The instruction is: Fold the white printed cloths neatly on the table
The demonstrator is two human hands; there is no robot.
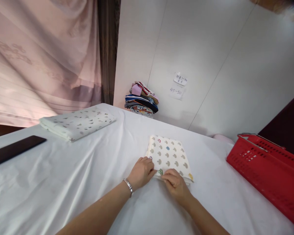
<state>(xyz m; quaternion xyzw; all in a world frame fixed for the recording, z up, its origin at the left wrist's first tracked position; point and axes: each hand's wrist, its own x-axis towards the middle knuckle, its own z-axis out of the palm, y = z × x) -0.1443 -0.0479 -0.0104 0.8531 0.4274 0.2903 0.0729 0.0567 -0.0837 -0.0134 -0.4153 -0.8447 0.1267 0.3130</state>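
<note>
A folded cloth, cream with grey mushrooms and a few coloured ones, lies flat on the white-covered table in front of me. My left hand, with a silver bracelet on its wrist, is at the cloth's near left corner, fingers curled and closed on that edge. On the near edge, just to the right, my right hand pinches the cloth between thumb and fingers. Several fabric layers show along the cloth's near right edge. The fingertips of both hands are partly hidden.
A larger folded white patterned cloth lies at the left, behind a long black flat object. A red plastic basket stands at the right. A pile of folded clothes sits beyond the table's far edge, by the wall with paper notes.
</note>
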